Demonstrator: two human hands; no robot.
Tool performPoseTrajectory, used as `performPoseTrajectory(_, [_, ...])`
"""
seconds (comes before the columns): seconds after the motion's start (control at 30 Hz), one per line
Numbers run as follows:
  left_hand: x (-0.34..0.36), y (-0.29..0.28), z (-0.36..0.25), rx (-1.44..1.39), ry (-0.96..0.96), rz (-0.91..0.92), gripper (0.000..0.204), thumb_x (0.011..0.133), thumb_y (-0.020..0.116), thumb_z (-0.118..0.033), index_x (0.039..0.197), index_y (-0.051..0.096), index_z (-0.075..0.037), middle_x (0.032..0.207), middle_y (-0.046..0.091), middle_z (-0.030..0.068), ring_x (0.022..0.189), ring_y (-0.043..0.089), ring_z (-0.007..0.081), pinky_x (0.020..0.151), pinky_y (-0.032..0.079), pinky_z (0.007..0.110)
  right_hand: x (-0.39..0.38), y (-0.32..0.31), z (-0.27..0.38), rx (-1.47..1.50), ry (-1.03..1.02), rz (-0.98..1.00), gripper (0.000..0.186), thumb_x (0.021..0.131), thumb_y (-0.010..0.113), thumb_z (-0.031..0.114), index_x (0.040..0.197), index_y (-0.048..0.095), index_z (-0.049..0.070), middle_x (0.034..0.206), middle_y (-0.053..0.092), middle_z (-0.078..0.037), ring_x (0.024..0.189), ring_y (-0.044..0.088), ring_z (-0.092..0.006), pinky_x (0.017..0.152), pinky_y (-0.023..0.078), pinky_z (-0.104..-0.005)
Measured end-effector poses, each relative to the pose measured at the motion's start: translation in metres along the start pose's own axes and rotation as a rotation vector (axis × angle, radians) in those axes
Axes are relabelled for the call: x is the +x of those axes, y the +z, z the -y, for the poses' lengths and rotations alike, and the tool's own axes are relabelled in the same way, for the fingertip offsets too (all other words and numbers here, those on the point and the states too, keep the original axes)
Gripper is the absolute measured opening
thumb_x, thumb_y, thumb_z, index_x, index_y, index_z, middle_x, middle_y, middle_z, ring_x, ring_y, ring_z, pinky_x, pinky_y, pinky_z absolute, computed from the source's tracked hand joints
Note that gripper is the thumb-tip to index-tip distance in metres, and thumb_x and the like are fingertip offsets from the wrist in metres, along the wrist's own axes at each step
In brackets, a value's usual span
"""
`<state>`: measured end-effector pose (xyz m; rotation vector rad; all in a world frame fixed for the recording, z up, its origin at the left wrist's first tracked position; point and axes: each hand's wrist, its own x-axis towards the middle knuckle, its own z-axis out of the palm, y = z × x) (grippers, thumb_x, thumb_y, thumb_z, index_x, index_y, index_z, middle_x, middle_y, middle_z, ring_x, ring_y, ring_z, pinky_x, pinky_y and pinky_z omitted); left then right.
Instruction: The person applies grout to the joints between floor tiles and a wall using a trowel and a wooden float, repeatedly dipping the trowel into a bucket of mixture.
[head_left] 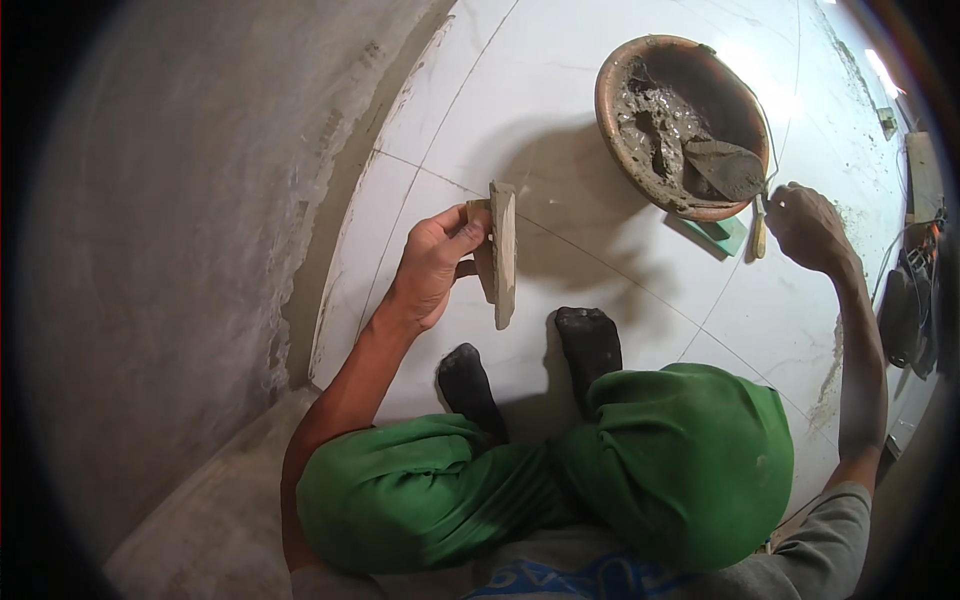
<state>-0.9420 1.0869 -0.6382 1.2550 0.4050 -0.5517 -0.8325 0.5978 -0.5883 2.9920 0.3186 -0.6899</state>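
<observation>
My left hand [440,258] grips a plastering float [504,260], its flat board turned on edge and smeared with grey mortar. Above the tiled floor, right of centre, a round brown basin [607,105] holds wet grey mortar [650,125]. A trowel rests in it, its mortar-coated blade [727,168] inside and its yellowish handle [759,232] hanging over the near rim. Beside that handle is my right hand [808,225], fingers curled closed; the handle shows outside the fist, and what the fingers hold, if anything, is hidden.
A green flat tool [712,232] lies partly under the basin. A grey plastered wall [180,220] rises at the left. Dark tools and cables [910,300] lie at the far right. My feet in black socks [588,345] stand on white tiles [600,270].
</observation>
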Motion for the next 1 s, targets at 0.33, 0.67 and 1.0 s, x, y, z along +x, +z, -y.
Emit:
performPoseTrajectory(0.33, [-0.001,0.032,0.011,0.053,-0.094,-0.141,0.038,0.110,0.062,-0.036,0.135,0.068,-0.008,0.120,0.070,0.0016,0.112,0.065,0.0141,0.097,0.054,0.042,-0.003,-0.029,-0.026,0.050,-0.198,-0.373,0.009,0.102,0.066,0.010,0.110,0.064,0.008,0.085,0.067,-0.013,0.081,0.065,-0.0333,0.074,0.050,-0.0492])
performPoseTrajectory(0.67, [-0.039,0.035,-0.026,0.018,0.019,-0.255,0.043,0.112,0.059,-0.030,0.145,0.061,-0.003,0.129,0.070,0.0054,0.117,0.065,0.0164,0.103,0.053,0.041,0.047,-0.078,-0.006,-0.238,-0.298,-0.185,0.007,0.088,0.075,0.010,0.091,0.080,0.014,0.079,0.071,-0.007,0.082,0.068,-0.0276,0.079,0.056,-0.0440])
performPoseTrajectory(1.0, [-0.034,0.024,-0.063,0.014,0.099,-0.286,0.047,0.112,0.061,-0.034,0.147,0.061,-0.002,0.132,0.070,0.0048,0.121,0.065,0.0155,0.110,0.049,0.042,0.053,-0.094,0.044,-0.261,-0.390,-0.006,0.016,0.078,0.071,0.005,0.086,0.085,0.009,0.068,0.073,-0.016,0.062,0.075,-0.0325,0.064,0.064,-0.0401])
